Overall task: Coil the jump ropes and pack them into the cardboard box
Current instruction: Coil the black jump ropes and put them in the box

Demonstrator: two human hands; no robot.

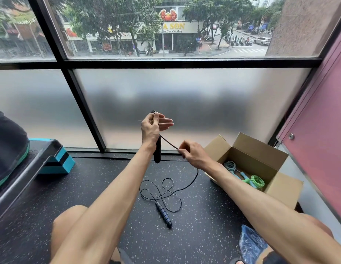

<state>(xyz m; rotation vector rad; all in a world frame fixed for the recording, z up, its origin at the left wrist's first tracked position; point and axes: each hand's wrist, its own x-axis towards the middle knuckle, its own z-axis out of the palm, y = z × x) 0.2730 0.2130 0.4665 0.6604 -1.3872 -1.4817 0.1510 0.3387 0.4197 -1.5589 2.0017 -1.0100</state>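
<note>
The left hand [151, 128] was raised in front of the frosted window [194, 103]. Its thumb was curled over one handle [157, 152] of the black jump rope [169, 142], pressing it against the palm, while the fingers stretched loosely to the right. The handle hung down below the wrist, and its top poked out above the thumb.

From the left hand the rope ran down and right to the right hand [193, 155], which sat lower and nearer the box. That hand pinched the rope between its thumb and curled fingers, and the short stretch between the two hands was pulled straight.

Below the right hand the rope dropped to the dark speckled floor [108, 178] and lay there in loose, uncoiled loops between the forearms. The second handle [164, 214] lay flat on the floor at the near end of those loops.

To the right stood the open cardboard box [259, 149], flaps up. Inside it lay a coiled light blue rope [230, 166] and, just beside it, a coiled green rope [257, 181].

Near the right knee sat a crumpled blue plastic bag [249, 242]. At the far left stood a black and teal step platform [57, 159].
</note>
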